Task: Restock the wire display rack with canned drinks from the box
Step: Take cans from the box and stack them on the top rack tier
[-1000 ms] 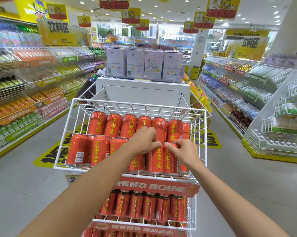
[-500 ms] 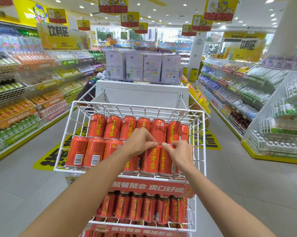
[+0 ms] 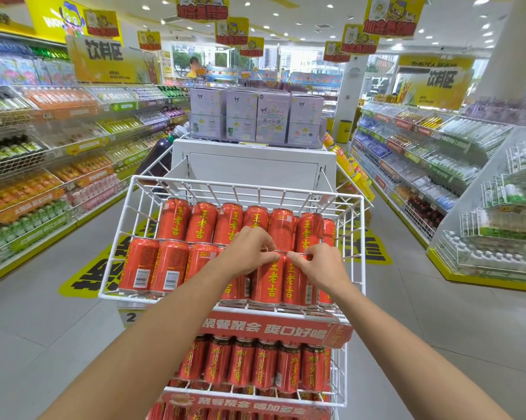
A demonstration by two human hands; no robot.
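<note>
While both hands work at the tops of the front-row cans (image 3: 269, 283), nothing is being carried. These red cans stand upright in the near row of the top basket of the wire display rack (image 3: 243, 185), right of its middle, labels facing near.

Left hand (image 3: 249, 253): fingers curled down over a can's top rim, gripping it. Right hand (image 3: 324, 268): thumb and fingers pinched on the rim of the can just to the right. The fingertips of the two hands nearly touch; which rim each finger sits on is hard to tell. Both forearms reach in over the near edge.

Judgement: a can is being seated or squared up in its row. To do it well, keep the grip at the rim and press straight down so the base sits flat on the wires. Turn the label near like its neighbours, and close any gap without tipping the cans alongside. The left end of this row shows barcodes, so its facing may want attention too.

Outward:
- Back row (image 3: 202, 222) looks full, just beyond the knuckles.
- Below the basket is a red price strip (image 3: 264, 327), then a lower tier of cans (image 3: 261, 365).
- The supply box is not in view.
- Far side: a white cabinet (image 3: 252, 168) topped with lilac cartons (image 3: 274, 116).
- Drink shelving stands left (image 3: 43, 165) and right (image 3: 422, 153) of the aisle.
</note>
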